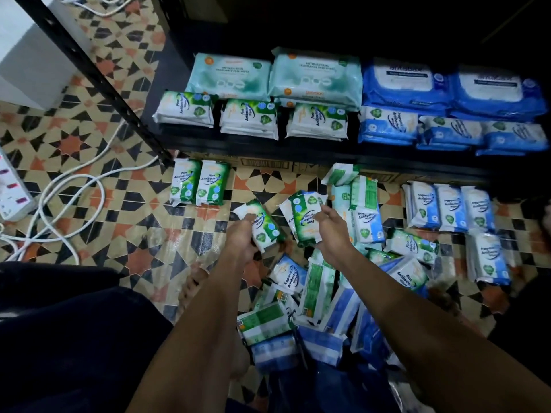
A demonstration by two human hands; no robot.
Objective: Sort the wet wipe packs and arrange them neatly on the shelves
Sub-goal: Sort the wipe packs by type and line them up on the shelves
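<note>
My left hand (240,238) grips a green pine wipe pack (264,225) above the tiled floor. My right hand (332,226) holds a second green pine pack (302,217) just to its right. Two green pine packs (199,181) lie side by side on the floor below the shelf's left end. On the black shelf (268,143), three stacks of green pine packs (249,117) sit in front of large teal packs (316,74). Blue packs (450,129) fill the shelf's right half. A mixed heap of green and blue packs (316,293) lies under my arms.
A row of blue fragrance-free packs (450,208) lies on the floor at right. White cables (74,186) and a power strip (12,189) sprawl across the tiles at left. The shelf's black slanted post (98,79) crosses the upper left. My bare foot (193,281) rests beside the heap.
</note>
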